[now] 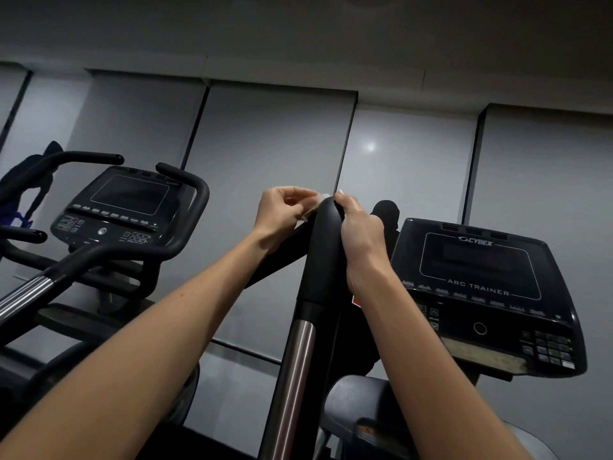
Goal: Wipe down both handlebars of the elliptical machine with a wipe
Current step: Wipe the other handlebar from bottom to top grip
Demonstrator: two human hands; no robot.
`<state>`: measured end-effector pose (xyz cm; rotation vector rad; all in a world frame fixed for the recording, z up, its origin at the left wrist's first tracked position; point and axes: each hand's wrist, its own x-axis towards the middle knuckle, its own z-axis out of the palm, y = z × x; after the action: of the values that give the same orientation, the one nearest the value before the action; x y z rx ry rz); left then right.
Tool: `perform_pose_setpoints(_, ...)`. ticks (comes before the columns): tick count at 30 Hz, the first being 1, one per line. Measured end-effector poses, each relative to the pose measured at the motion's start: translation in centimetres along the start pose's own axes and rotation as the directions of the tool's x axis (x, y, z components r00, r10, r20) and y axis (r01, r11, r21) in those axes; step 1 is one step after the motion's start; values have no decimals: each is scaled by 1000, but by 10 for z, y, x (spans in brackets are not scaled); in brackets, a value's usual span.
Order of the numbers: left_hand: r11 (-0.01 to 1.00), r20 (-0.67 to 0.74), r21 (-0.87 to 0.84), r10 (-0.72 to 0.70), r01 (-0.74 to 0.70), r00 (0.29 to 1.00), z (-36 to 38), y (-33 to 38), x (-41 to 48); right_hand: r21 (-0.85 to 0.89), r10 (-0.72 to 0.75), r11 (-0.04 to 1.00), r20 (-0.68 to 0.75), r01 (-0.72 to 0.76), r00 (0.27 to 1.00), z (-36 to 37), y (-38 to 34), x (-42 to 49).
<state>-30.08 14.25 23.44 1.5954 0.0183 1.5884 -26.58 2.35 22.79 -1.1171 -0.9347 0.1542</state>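
The left hand [282, 212] pinches the wipe [314, 207] atop the handlebar [325, 257]; the right hand [360, 232] grips the bar. Next, likely wiping downward.

My left forearm [149, 343], lower left of the frame to its centre: bare along the whole length in view, surface smooth. My left hand [282, 210], centre of the frame: bare, knuckles and finger creases plainly marked. My right forearm [431, 360], lower right to centre: likewise bare, tendons raised at the wrist. My right hand [360, 227], just right of centre: bare, a faint sheen across its back; thumbnail at its top trimmed short.
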Motion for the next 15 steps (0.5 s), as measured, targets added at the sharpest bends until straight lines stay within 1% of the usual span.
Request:
perform_pose_setpoints(2, 991, -12, -128, -44, 42, 999, -1, 2, -18, 16, 4, 1000, 6, -4, 1000, -1, -1, -2)
perform_pose_setpoints(4, 967, 5, -241, -80, 79, 997, 0, 3, -32, 29, 11, 1000, 8, -11, 1000, 0, -1, -3)
perform_pose_setpoints(10, 982, -12, -184, -42, 39, 999, 1, 9, -51, 21, 6, 1000, 9, -6, 1000, -1, -2, -6)
perform_pose_setpoints(15, 931, -24, -363, -40, 28, 999, 4, 6, -75, 14, 2, 1000, 10, -2, 1000, 0, -2, -4)
